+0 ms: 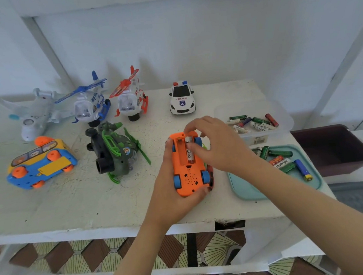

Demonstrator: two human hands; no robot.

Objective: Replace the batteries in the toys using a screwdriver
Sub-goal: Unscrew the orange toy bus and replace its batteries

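Head: battery (189, 156) beneath curled right fingers (197, 124).

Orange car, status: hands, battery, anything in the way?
Left hand grips upturned orange car. Right hand pinches white battery in the open compartment. Nothing blocking the compartment.

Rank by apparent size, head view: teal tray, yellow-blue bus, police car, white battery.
1. teal tray and yellow-blue bus: alike; the right arm hides part of the tray, so unranked.
2. police car, though farther away.
3. white battery in the orange car.
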